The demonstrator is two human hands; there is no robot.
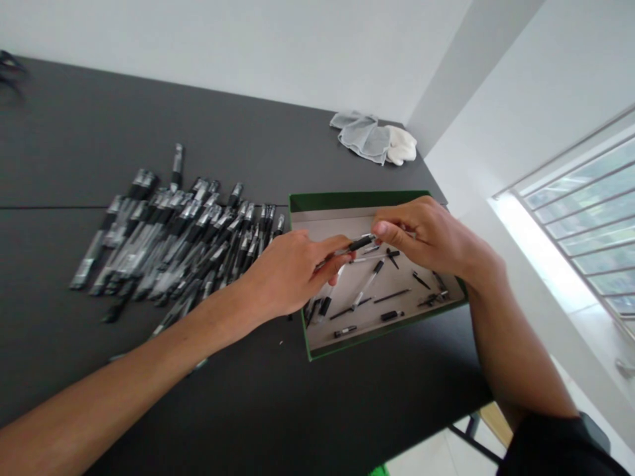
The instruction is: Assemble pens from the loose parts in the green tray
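Above a shallow green-edged box (364,349), my left hand (297,268) pinches a pen (360,243) with a black grip and clear barrel. At the pen's tip end, the thumb and fingers of my right hand (421,235) are closed; what lies between them is too small to make out. Inside the box lie loose pen parts: a clear barrel with black grip (368,284), thin black refills (391,296), a short black piece (391,316) and a cap (345,331). Left of the box is a large heap of black-and-clear pens (173,238).
Grey cloth (364,137) and a white glove (401,145) lie at the table's far right corner. A white wall backs the dark table (248,410). At the right is a barred window (590,218). A dark object (10,69) sits far left.
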